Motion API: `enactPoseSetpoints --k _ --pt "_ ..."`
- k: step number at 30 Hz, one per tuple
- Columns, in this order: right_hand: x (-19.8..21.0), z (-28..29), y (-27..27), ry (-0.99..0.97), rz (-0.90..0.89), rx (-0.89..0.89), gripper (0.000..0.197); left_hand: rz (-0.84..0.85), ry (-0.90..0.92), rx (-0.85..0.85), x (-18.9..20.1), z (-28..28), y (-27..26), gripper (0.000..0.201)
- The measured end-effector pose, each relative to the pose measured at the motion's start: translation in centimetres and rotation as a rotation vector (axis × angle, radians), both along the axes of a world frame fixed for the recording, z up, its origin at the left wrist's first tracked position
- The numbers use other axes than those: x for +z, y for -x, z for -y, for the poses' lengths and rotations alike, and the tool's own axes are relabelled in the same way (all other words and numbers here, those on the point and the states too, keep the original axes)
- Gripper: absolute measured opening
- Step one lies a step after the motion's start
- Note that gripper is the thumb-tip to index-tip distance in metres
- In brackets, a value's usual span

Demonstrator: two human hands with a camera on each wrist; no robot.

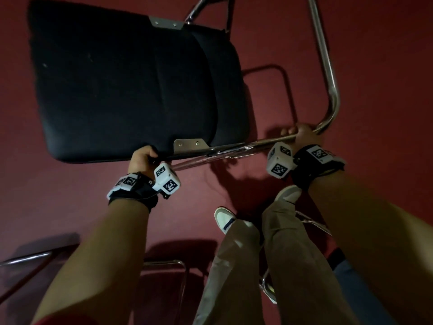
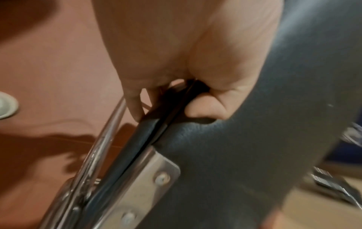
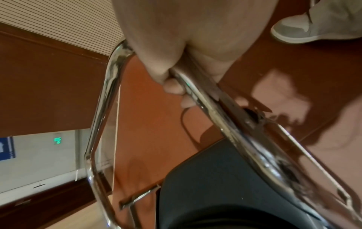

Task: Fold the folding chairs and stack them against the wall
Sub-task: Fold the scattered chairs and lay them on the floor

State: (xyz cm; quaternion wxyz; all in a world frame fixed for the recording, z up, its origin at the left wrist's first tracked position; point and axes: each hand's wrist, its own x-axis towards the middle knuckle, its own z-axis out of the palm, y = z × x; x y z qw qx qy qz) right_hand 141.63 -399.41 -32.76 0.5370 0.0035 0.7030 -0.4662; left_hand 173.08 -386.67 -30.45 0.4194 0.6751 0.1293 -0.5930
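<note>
A folding chair with a black padded seat [image 1: 121, 85] and a chrome tube frame [image 1: 328, 73] hangs folded flat above the red floor. My left hand [image 1: 143, 158] grips the near edge of the black seat [image 2: 245, 147], thumb on the padding and fingers curled under it beside a metal bracket [image 2: 149, 175]. My right hand [image 1: 302, 134] is wrapped round the chrome tube near its bend, fingers [image 3: 174, 89] curled round the chrome tube [image 3: 215, 111]. The chair's far end runs out of view at the top.
The red floor [image 1: 375, 55] spreads all around. My legs and white shoes [image 1: 225, 219] stand just below the chair. Chrome tubes of other chairs [image 1: 164, 263] lie at the bottom left and behind my legs. A wall with a wooden skirting [image 3: 39, 155] shows in the right wrist view.
</note>
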Motion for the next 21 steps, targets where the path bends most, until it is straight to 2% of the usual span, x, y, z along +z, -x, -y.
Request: enactPoseSetpoints --k 4,8,9,11,12,13,14,17,18,19,21 --pt "1.4 0.5 0.0 0.056 -0.033 0.049 0.015 0.106 0.055 -0.046 1.0 1.3 0.8 0.014" --pt "4.1 0.9 -1.0 0.114 0.054 0.1 0.014 0.164 0.013 0.043 1.9 2.1 1.9 0.018" --pt "4.9 0.8 -1.4 0.141 0.077 0.111 0.012 0.193 -0.02 0.042 2.2 2.0 2.0 0.034" --pt "6.5 0.5 -1.9 0.171 0.098 0.117 0.011 0.258 -0.078 0.05 0.8 1.6 2.0 0.103" --pt "7.2 0.3 -2.0 0.184 0.099 0.12 0.011 0.24 -0.116 0.058 0.6 1.5 2.3 0.127" --pt "7.8 0.2 -2.0 0.2 0.109 0.13 0.01 0.217 -0.111 0.091 1.4 1.7 3.3 0.134" --pt "8.7 0.1 -2.1 0.213 0.128 0.149 0.01 0.216 -0.095 0.106 2.6 1.7 4.4 0.129" --pt "10.8 0.2 -2.0 0.26 0.15 0.202 0.024 0.279 -0.009 0.076 7.8 1.9 8.1 0.083" --pt "11.3 0.2 -1.8 0.268 0.152 0.206 0.026 0.282 0.024 0.074 8.3 2.0 8.5 0.076" --pt "11.9 0.1 -1.4 0.257 0.153 0.205 0.025 0.276 0.054 0.082 8.8 1.8 8.8 0.071" --pt "12.8 0.0 -0.3 0.185 0.198 0.187 0.011 0.269 0.118 0.082 9.6 1.8 8.5 0.063"
